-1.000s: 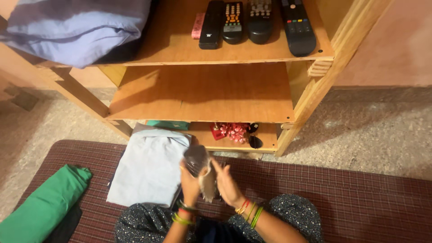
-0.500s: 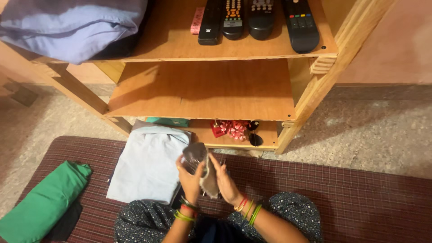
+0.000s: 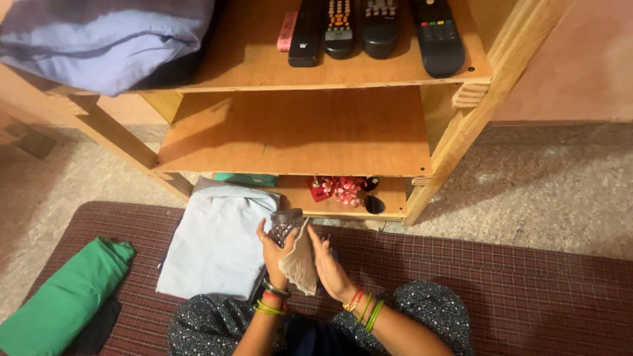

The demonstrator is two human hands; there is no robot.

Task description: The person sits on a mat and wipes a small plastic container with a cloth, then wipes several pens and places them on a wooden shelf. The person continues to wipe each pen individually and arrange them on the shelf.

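Note:
My left hand [image 3: 275, 254] grips a small clear glass jar [image 3: 285, 227] with a dark lid, held upright above my lap. My right hand [image 3: 328, 264] presses a pale beige cloth [image 3: 298, 267] against the jar's right side. Both wrists wear coloured bangles. A folded light blue shirt [image 3: 214, 240] lies on the dark checked mat [image 3: 527, 290] just left of my hands. The jar's lower part is hidden by my fingers and the cloth.
A wooden shelf unit [image 3: 297, 135] stands ahead, with several remote controls [image 3: 376, 29] and a folded lilac cloth [image 3: 99, 39] on top. Pink flowers [image 3: 346, 190] and small dark items sit on the bottom shelf. A green folded cloth [image 3: 59, 300] lies at the left.
The jar has turned more upright and risen slightly in my left hand. The cloth has shifted lower along its side under my right hand.

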